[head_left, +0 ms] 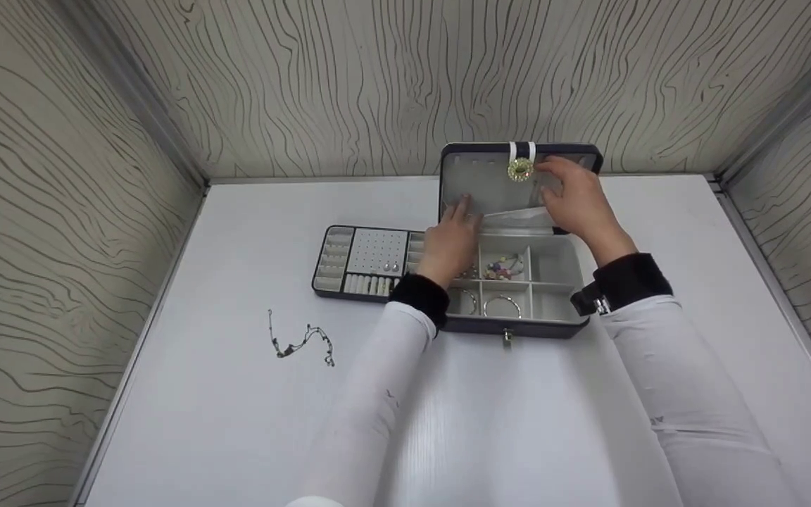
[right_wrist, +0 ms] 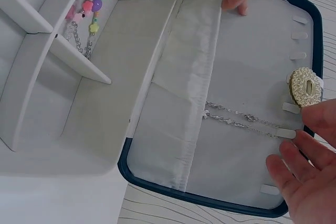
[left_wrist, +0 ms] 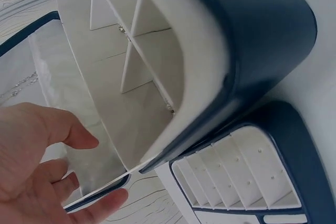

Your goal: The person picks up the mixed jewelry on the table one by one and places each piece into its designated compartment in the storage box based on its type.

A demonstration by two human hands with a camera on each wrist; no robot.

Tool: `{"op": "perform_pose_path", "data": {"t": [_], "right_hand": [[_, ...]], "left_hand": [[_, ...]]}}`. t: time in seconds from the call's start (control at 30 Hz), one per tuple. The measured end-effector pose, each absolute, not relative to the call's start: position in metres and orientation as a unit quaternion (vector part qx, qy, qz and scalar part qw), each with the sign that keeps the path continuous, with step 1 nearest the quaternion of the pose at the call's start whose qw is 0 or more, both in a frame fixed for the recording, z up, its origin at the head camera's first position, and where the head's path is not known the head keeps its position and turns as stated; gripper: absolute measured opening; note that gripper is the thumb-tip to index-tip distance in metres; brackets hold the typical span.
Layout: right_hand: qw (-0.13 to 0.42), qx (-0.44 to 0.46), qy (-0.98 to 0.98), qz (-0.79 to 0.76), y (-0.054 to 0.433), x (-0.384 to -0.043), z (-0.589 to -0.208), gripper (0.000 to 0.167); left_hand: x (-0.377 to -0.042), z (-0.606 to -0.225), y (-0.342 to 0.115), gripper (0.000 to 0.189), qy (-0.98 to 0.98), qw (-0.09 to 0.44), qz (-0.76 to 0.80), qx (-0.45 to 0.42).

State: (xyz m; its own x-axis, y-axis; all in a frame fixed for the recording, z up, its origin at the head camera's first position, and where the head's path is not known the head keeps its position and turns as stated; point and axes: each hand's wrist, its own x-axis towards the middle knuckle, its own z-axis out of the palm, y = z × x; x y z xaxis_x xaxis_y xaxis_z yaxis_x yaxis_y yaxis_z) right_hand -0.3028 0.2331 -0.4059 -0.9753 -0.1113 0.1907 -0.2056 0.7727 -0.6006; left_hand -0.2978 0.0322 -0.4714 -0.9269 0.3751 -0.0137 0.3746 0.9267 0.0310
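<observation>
A dark blue jewelry box stands with its grey-lined lid (head_left: 463, 176) raised. My right hand (head_left: 581, 201) is at the upper right of the lid, fingers loosely bent. In the right wrist view its fingertips touch the edge near a small white hook tab (right_wrist: 286, 133), from which a silver chain necklace (right_wrist: 236, 123) runs down behind the gathered fabric pocket (right_wrist: 176, 108). Beside these fingers hangs a round gold rhinestone ornament (head_left: 520, 169). My left hand (head_left: 450, 243) reaches to the lid's left side, its fingers spread at the pocket in the left wrist view.
Compartments of the box hold a colorful beaded bracelet (head_left: 500, 269) and silver bangles (head_left: 503, 297). Left of the box lies a divided tray (head_left: 335, 232) with earrings and ring rolls. A thin chain necklace (head_left: 296, 346) lies on the white table (head_left: 201, 422). Patterned walls stand behind and beside.
</observation>
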Motion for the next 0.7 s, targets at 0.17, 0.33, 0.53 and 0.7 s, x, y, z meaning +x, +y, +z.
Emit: {"op": "perform_pose_path", "data": {"t": [0.17, 0.33, 0.53, 0.7], "right_hand": [[0.059, 0.094, -0.938, 0.328, 0.235, -0.300, -0.408, 0.045], [0.061, 0.101, -0.935, 0.333, 0.237, -0.298, -0.411, 0.047], [0.059, 0.103, -0.928, 0.352, 0.239, -0.294, -0.414, 0.048], [0.059, 0.118, -0.919, 0.372, 0.239, -0.285, -0.416, 0.048]], "left_hand": [[-0.298, -0.473, 0.031, 0.054, 0.981, 0.009, 0.025, 0.191], [-0.300, -0.473, 0.028, 0.059, 0.980, 0.028, 0.039, 0.192], [-0.301, -0.474, 0.025, 0.060, 0.979, 0.044, 0.063, 0.191], [-0.297, -0.475, 0.021, 0.062, 0.975, 0.048, 0.092, 0.199]]}}
